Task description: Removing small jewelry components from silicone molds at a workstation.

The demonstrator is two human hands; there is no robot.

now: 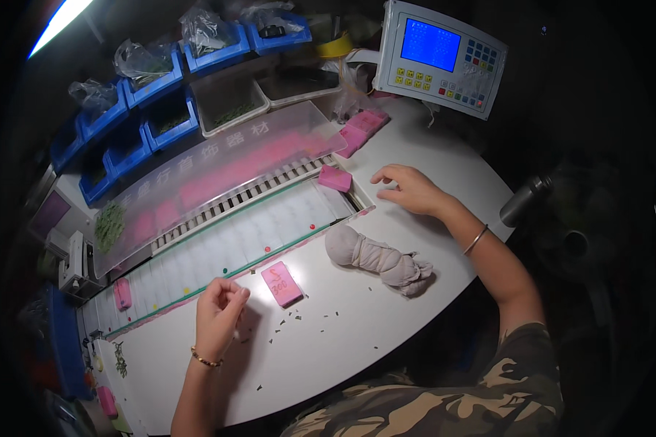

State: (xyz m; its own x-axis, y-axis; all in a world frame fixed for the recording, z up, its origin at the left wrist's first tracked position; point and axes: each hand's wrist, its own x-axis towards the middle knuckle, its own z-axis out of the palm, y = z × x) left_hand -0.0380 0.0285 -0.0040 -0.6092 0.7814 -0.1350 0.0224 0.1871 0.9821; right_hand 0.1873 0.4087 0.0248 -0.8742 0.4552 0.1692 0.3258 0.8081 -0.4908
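Loosely, my left hand [221,312] curls left of a pink block [281,285], contents unclear, my right hand [410,191] half-open, empty.

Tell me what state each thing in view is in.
Left hand: fingers curled; can't tell whether it holds anything
Right hand: fingers loosely bent, no object seen
Blue screen: lit
Lamp: lit
Grey cloth bundle: wrapped, lying down
Marked pink block: flat, marked side up

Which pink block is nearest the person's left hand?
The pink block with marks on its upper face, lying on the white tabletop just right of the left hand; the others lie farther away.
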